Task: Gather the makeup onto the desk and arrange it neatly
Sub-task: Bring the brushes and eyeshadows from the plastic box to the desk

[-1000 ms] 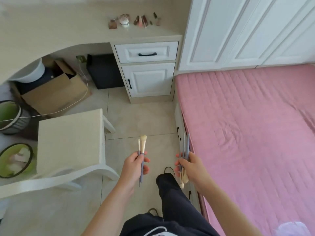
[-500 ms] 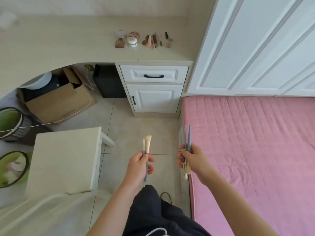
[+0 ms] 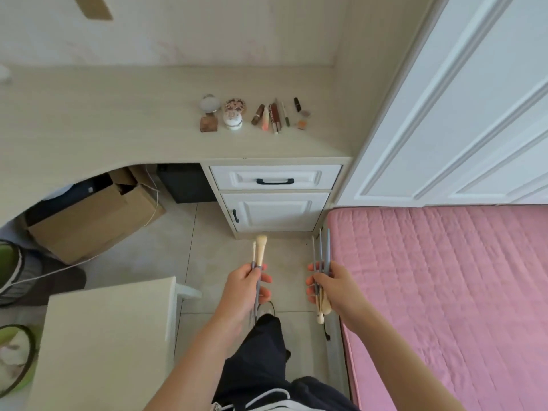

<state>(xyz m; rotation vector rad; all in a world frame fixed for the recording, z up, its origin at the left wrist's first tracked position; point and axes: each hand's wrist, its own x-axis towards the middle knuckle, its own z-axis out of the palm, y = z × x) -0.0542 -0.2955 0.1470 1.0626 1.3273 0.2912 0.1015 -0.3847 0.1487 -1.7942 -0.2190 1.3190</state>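
My left hand [image 3: 244, 287] grips two makeup brushes [image 3: 260, 252] with blue-grey handles, bristle heads pointing up toward the desk. My right hand [image 3: 332, 287] holds a bundle of several brushes [image 3: 321, 250], handles up and pale bristle heads hanging below the palm. Both hands are over the tiled floor, well short of the desk [image 3: 133, 123]. On the desk's right part lies a row of makeup: a round compact [image 3: 210, 103], a brown square case [image 3: 208, 124], a white jar [image 3: 233, 119], several lipsticks and pencils [image 3: 271, 115] and small pots [image 3: 302, 120].
A white drawer unit [image 3: 274, 197] stands under the desk, straight ahead. A pink bed [image 3: 444, 292] fills the right side below white wardrobe doors [image 3: 474, 99]. A cream stool [image 3: 106, 336] is at lower left, with a cardboard box [image 3: 92, 215] and bins [image 3: 14, 268] under the desk.
I have walked closer to the desk, so the desk top and makeup row have grown larger and come further into view. Both hands keep holding their brushes in the same way.
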